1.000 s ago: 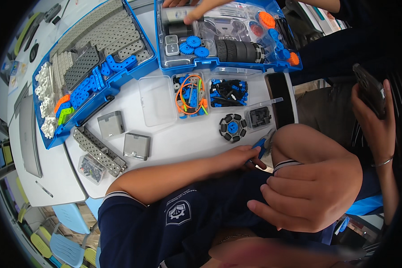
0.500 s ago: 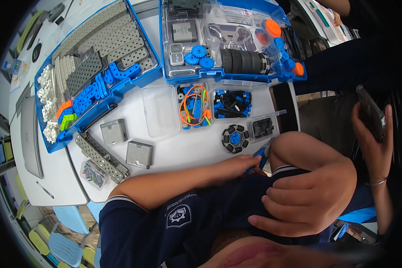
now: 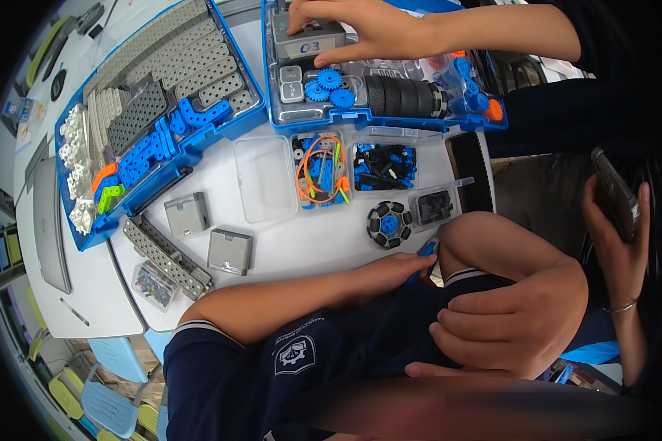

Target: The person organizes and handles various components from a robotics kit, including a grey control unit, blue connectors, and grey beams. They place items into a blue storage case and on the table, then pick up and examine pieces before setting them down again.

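Observation:
My left hand is closed around a blue-handled tool near the table's front edge; its exact kind is partly hidden. Just beyond it lies a black-and-grey omni wheel with a blue hub. Beside the wheel is a small clear box of dark parts. My right arm is bent back, and my right hand hangs before my chest, fingers extended and slightly apart, with nothing seen in them. At the top, another person's hand rests on a grey block over a blue kit box.
Another blue box holds grey beams and blue, orange and white pieces. Two grey modules, a grey channel assembly and open parts boxes occupy the table. A black phone lies right. Another hand holds a phone.
Another person's arm has come in from the upper right, its hand now on a grey block over the kit box. My two hands have hardly moved.

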